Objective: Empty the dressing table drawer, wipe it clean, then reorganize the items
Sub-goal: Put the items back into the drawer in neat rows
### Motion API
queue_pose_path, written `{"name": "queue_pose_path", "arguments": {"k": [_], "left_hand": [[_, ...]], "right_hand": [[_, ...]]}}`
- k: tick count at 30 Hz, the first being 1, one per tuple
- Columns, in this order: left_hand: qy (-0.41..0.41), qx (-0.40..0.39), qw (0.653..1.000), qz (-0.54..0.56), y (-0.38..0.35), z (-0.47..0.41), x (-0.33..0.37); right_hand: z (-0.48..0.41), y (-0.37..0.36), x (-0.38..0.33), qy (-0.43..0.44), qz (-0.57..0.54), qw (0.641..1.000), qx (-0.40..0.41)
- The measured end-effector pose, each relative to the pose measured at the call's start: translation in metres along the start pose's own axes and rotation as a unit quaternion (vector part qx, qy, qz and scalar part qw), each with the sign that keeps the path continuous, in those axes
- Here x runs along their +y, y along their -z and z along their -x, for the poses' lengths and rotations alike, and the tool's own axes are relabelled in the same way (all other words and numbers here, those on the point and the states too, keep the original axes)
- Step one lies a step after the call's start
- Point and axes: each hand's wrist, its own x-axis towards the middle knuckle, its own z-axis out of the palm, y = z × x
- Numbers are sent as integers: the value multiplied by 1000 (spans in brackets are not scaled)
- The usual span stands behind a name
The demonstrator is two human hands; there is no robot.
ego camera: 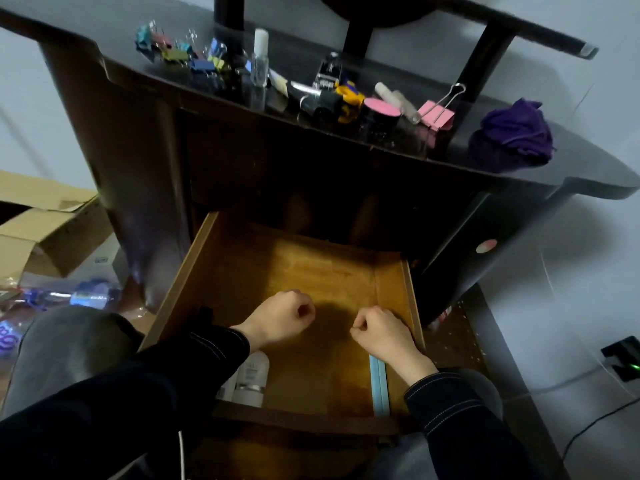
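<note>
The drawer [394, 282] is seen pulled out of the dressing table [588, 174], toward six o'clock in the view; its wooden floor is largely bare. Both hands are held over the drawer's middle, a little apart; the left hand [282, 318] is curled into a fist at about seven o'clock of the drawer's centre, and the right hand [382, 332] is likewise curled at about four o'clock, thumb laid against forefinger; nothing is seen gripped in either. White bottles [251, 379] are lying in the drawer's near left corner, partly covered by the left sleeve; a pale blue strip [379, 386] is laid along the right wall, under the right wrist. On the dark tabletop, toward twelve o'clock, small items are spread in a row: coloured binder clips [180, 51] at eleven o'clock, a clear bottle [259, 60] just beside them, a pink-lidded jar [381, 114] at one o'clock, and a large pink binder clip [436, 114] next to it; a crumpled purple cloth [512, 133] is set at two o'clock, apart from the rest. An open cardboard box [45, 230] is seen on the floor at nine o'clock, with a plastic bottle [93, 296] below it.
</note>
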Motion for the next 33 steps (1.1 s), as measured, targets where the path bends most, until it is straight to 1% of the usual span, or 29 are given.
{"name": "queue_pose_path", "arguments": {"k": [2, 3, 6, 8, 11, 13, 14, 15, 16, 18, 19, 21, 23, 26, 27, 29, 31, 33], "left_hand": [[-4, 18, 1000, 18, 7, 5, 3], [-11, 19, 999, 29, 13, 6, 6], [-49, 42, 997, 32, 46, 10, 22], [-78, 87, 993, 21, 76, 11, 38], [-130, 159, 978, 21, 125, 16, 68], [-165, 207, 964, 30, 156, 21, 88], [-176, 228, 957, 33, 170, 23, 97], [-184, 247, 951, 35, 183, 24, 106], [-190, 264, 945, 36, 195, 26, 114], [-201, 294, 934, 28, 217, 26, 127], [-208, 309, 928, 17, 227, 25, 131], [-214, 339, 916, -21, 244, 17, 140], [-192, 367, 908, -62, 259, 1, 147], [-128, 369, 915, -102, 278, -36, 159], [-107, 355, 923, -106, 283, -49, 164], [-55, 312, 941, -120, 294, -77, 172], [11, 263, 955, -138, 300, -102, 177], [78, 224, 964, -120, 302, -120, 179]], "right_hand": [[7, 17, -3, 19, -44, 999, 19], [11, 28, -4, 32, -55, 997, 40], [24, 76, -12, 94, -87, 982, 136], [34, 114, -25, 156, -122, 958, 207], [43, 169, -49, 242, -122, 900, 342], [38, 201, -60, 255, -118, 865, 416], [32, 215, -64, 243, -121, 858, 435], [24, 227, -66, 220, -130, 864, 434], [16, 237, -67, 191, -147, 880, 410], [2, 250, -69, 142, -182, 914, 333], [-5, 252, -69, 128, -196, 923, 307], [-18, 256, -68, 114, -228, 925, 283], [-27, 264, -67, 114, -290, 913, 263], [-29, 274, -59, 137, -445, 861, 206], [-29, 276, -56, 140, -479, 846, 188], [-30, 278, -52, 147, -511, 830, 170], [-31, 279, -51, 154, -523, 823, 161], [-33, 278, -52, 157, -528, 819, 162]]}}
